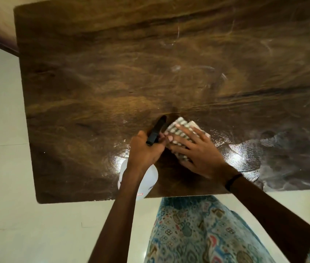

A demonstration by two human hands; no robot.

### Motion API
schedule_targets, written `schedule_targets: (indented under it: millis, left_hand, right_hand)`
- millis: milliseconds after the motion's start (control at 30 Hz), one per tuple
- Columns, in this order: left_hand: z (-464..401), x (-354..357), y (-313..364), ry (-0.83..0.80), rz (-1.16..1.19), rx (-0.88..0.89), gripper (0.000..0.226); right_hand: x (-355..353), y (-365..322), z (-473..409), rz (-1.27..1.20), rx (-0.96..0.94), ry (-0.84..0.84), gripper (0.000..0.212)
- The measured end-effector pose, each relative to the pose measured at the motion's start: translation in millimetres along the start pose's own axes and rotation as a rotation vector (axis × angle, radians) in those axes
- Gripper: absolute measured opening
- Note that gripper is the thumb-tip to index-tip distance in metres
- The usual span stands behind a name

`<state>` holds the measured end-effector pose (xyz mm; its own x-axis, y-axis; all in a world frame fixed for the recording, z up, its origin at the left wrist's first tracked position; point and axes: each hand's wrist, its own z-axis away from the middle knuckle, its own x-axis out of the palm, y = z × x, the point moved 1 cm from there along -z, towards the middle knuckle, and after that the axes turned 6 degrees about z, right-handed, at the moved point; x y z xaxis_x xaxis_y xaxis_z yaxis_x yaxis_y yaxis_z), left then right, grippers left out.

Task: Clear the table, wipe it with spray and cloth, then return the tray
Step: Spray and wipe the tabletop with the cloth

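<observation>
cloth, folded, is pressed flat on the near worktop under the right hand, fingers straight. spray bottle is gripped by the left hand. wiping is judged underway; dry far areas should be covered next.

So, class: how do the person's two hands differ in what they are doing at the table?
The left hand curls round the spray bottle, held above the table; the right hand lies flat, fingers spread, pressing the cloth onto the wood. Left holds a black-topped white bottle; right covers a checked cloth. Both work near the table's near edge.
</observation>
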<state>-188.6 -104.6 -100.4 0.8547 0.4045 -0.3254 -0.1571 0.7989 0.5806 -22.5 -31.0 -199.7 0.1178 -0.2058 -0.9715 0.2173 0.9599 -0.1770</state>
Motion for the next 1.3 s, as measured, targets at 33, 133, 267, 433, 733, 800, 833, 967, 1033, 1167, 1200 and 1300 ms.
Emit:
schedule_targets:
  millis: [33,133,267,433,733,800,833,967,1033,1167,1200,1300]
  left_hand:
    - [-0.6,0.4,2.9,-0.014,-0.008,0.002,0.02]
    - [-2.4,4.0,10.0,-0.071,-0.02,-0.01,0.023]
    - [-8.3,15.7,20.2,-0.087,-0.018,-0.017,0.019]
    - [-16.8,30.7,27.9,-0.037,-0.026,-0.027,0.031]
    - [-20.5,33.6,44.0,0.011,0.008,-0.05,0.02]
    - [-19.8,32.1,48.2,0.039,0.056,-0.087,0.024]
    - [-20.8,31.2,49.5,0.05,0.072,-0.095,0.025]
    - [-23.5,28.2,55.6,0.052,0.099,-0.114,0.024]
    - [-25.8,26.3,56.4,0.06,0.106,-0.106,0.025]
    - [-27.8,21.3,55.0,0.102,0.14,-0.085,0.021]
    - [-28.3,20.6,54.6,0.116,0.147,-0.086,0.022]
    - [-29.9,20.7,53.5,0.147,0.127,-0.061,0.019]
  right_hand:
    - [0.4,10.7,15.1,0.014,0.02,-0.007,0.059]
    - [-6.6,48.1,44.0,-0.006,0.218,0.013,0.063]
    - [-17.6,80.3,35.1,-0.054,0.454,0.057,0.059]
    - [-16.7,80.7,24.5,-0.067,0.499,0.073,0.058]
    - [-19.3,81.2,25.3,-0.095,0.496,0.075,0.057]
    - [-18.7,81.5,25.8,-0.102,0.495,0.07,0.057]
    - [-18.0,81.8,26.0,-0.104,0.496,0.067,0.057]
    - [-17.9,81.2,20.4,-0.136,0.526,0.068,0.057]
    - [-19.7,80.6,6.6,-0.166,0.574,0.081,0.058]
    - [-27.3,75.7,-46.6,-0.2,0.68,0.135,0.058]
    - [-29.0,71.4,-60.3,-0.186,0.653,0.134,0.059]
    - [-26.3,48.6,-88.0,-0.172,0.419,0.128,0.055]
